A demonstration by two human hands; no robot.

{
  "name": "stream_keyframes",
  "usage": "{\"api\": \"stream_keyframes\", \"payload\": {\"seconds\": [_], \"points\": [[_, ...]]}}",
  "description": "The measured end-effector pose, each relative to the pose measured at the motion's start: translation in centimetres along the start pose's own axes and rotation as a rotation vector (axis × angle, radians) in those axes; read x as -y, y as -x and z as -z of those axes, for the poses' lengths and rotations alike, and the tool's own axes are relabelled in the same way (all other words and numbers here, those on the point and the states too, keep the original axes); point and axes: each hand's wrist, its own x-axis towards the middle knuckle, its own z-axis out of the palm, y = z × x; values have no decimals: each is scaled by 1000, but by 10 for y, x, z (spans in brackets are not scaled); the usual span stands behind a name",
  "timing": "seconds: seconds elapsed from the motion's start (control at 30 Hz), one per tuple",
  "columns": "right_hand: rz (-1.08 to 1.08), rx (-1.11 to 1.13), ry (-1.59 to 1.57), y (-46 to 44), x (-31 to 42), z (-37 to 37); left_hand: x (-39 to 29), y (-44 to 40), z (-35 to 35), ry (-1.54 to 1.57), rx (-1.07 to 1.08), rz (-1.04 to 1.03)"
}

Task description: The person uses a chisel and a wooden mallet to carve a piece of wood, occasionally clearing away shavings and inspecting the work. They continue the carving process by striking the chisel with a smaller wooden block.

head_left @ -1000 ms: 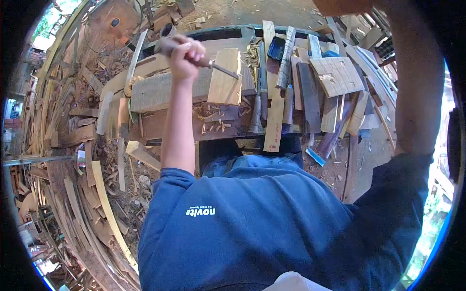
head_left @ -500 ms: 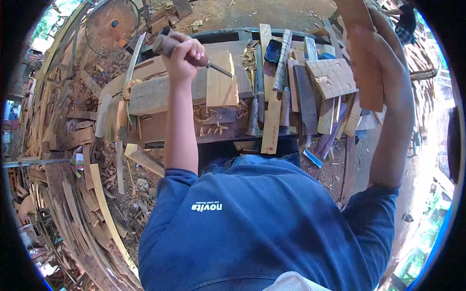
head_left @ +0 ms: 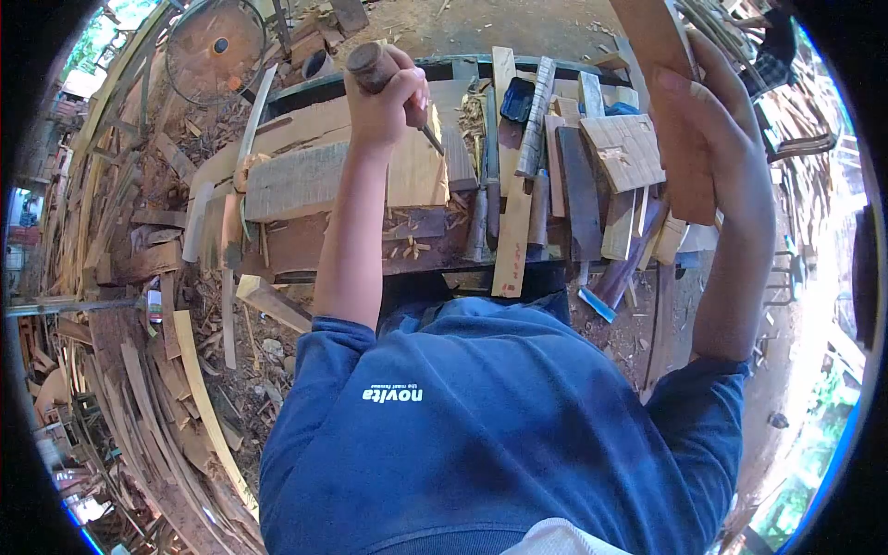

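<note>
My left hand (head_left: pixel 388 97) is wrapped around the wooden handle of a chisel (head_left: pixel 372 67). Its thin metal blade slants down to the right, with the tip at the right edge of a pale wood block (head_left: pixel 416 176). Part of that block is hidden behind my left wrist. On the right, my raised right hand (head_left: pixel 726 120) grips a long, flat brown piece of wood (head_left: pixel 680 139), which stands apart from the chisel. A grey weathered beam (head_left: pixel 296 180) lies to the left of the pale block.
Wood shavings (head_left: pixel 407 248) lie before the block. Right of it are a dark blue case (head_left: pixel 518 99), a pale wooden strip (head_left: pixel 511 250), a dark board (head_left: pixel 579 194) and a square wood piece (head_left: pixel 624 148). A round fan (head_left: pixel 217 46) stands far left, near piles of scrap wood (head_left: pixel 139 398).
My left hand has shifted right, and the chisel is now steeper, its handle tipped up. The brown piece of wood in my right hand has moved left and slightly down.
</note>
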Motion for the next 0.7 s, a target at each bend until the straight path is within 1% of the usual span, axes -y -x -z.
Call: {"api": "stream_keyframes", "payload": {"seconds": [0.07,0.2,0.27,0.3,0.37,0.4,0.47,0.5,0.57,0.67,0.7], "points": [[36,115,-42,-4,-4,1,3,-1,2,-11,8,-6],[3,122,28,-4,1,-7,4,-1,1,-26,8,-1],[3,200,-45,-6,4,-12,5,-1,0,-14,2,-4],[4,201,-45,-6,4,-16,5,-1,-1,-4,-4,-7],[49,18,-18,-5,2,-25,2,0,-4,-3,-9,4],[50,17,-18,-8,3,-27,1,1,-5,-1,-11,17],[138,237,-99,-15,6,-27,2,0,-4,-1,-3,8],[138,235,-98,-15,20,-28,3,-1,-3,-1,6,-1],[-111,430,-271,-13,53,-31,4,0,-4,-6,6,-1],[-94,439,-201,-21,46,-39,4,0,-3,-5,-3,5],[-93,440,-199,-15,56,-49,4,0,-3,0,-7,12]]}}
